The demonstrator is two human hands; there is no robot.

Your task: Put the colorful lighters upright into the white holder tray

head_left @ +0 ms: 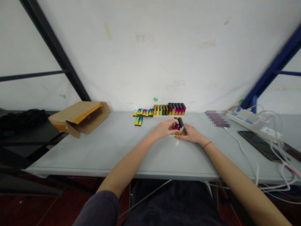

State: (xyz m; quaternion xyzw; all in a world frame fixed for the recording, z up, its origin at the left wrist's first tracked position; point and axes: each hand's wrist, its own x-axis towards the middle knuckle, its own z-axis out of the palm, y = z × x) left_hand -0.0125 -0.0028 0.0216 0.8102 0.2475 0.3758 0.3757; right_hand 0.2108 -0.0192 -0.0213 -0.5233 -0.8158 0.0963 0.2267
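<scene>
Just right of the frame's centre, the left hand [166, 128] and right hand [191, 134] partly hide 1 cluster of black-topped tubes [180, 121], any print too small to read, while a flat object [217, 118] farther right is pixelated.

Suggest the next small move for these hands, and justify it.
Probably press the upright cluster of black-topped cylinders gently together: the left hand and right hand flank it, and the similar block behind stands in close rows.
</scene>
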